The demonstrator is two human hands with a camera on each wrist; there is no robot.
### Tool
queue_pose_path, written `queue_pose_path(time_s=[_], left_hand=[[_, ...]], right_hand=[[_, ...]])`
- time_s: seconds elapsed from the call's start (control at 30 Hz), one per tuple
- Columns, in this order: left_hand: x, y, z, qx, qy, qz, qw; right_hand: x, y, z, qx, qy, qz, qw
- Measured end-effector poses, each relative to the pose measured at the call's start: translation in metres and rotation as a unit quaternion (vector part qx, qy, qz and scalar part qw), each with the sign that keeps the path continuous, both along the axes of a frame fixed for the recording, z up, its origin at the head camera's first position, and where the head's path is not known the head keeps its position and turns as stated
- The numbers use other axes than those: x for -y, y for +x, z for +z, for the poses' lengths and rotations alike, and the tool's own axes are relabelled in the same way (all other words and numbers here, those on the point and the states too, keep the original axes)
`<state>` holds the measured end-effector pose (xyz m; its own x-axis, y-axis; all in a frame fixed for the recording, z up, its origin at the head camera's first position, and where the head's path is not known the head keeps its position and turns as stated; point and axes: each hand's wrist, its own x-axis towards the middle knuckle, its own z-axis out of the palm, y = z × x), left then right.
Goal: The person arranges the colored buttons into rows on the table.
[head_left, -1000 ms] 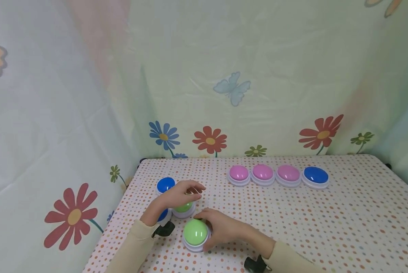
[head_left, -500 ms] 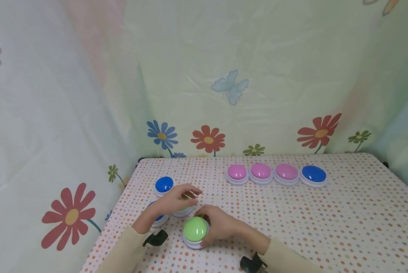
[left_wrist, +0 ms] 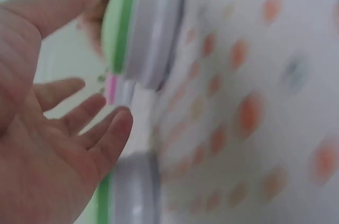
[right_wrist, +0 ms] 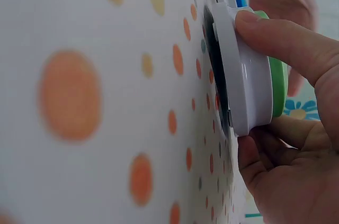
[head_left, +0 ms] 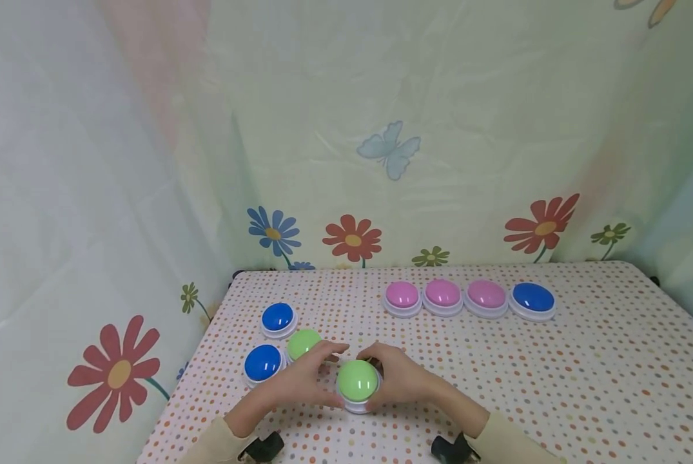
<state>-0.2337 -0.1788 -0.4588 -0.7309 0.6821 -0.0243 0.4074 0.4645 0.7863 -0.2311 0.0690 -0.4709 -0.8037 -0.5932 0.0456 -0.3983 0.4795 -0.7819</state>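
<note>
My right hand (head_left: 407, 377) grips a green dome push button (head_left: 358, 381) by its white base, thumb on one side and fingers on the other. In the right wrist view the button's base (right_wrist: 238, 75) stands slightly tilted, with a dark gap between it and the tabletop. My left hand (head_left: 304, 380) is just left of that button, fingers spread and relaxed, palm facing it. Whether its thumb touches the base I cannot tell. Behind the left hand lie a second green button (head_left: 303, 341), partly covered, and a blue button (head_left: 263, 363).
Another blue button (head_left: 277, 317) sits farther back on the left. Along the rear runs a row of pink buttons (head_left: 442, 294) ending in a blue button (head_left: 534, 298). The dotted tabletop (head_left: 497, 367) meets a flowered curtain (head_left: 468, 161) at its back edge.
The right hand has moved the green button to the right. My left hand has shifted right and lower, uncovering more of the blue and green buttons behind it.
</note>
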Motion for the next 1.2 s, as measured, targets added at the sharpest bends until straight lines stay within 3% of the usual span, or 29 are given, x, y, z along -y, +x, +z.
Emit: queue_pose_path(time_s=[0.13,0.3,0.5,0.57,0.73,0.9,1.2], left_hand=[[-0.006,0.005,-0.012,0.022,-0.003,0.013,0.9997],[-0.013,0.005,-0.019,0.041,0.026,0.026,0.9985],[-0.024,0.015,-0.037,0.077,0.061,0.046,0.9941],[-0.029,0.017,-0.039,0.073,0.058,0.053,0.9942],[-0.032,0.012,-0.033,0.048,0.025,0.064,0.9965],[-0.032,0.010,-0.027,0.031,0.001,0.067,0.9973],[-0.045,-0.010,-0.011,-0.009,0.017,0.058,0.9981]], right_hand=[[-0.006,0.001,0.000,0.011,-0.002,-0.008,0.9999],[-0.009,0.003,-0.003,0.029,-0.016,-0.020,0.9992],[-0.018,0.024,-0.009,0.045,-0.014,-0.034,0.9983],[-0.022,0.028,-0.010,0.034,-0.013,-0.034,0.9988],[-0.022,0.026,-0.008,0.017,-0.017,-0.035,0.9991],[-0.020,0.023,-0.007,0.031,-0.023,-0.040,0.9985],[-0.031,0.013,0.010,0.020,-0.036,-0.080,0.9959]])
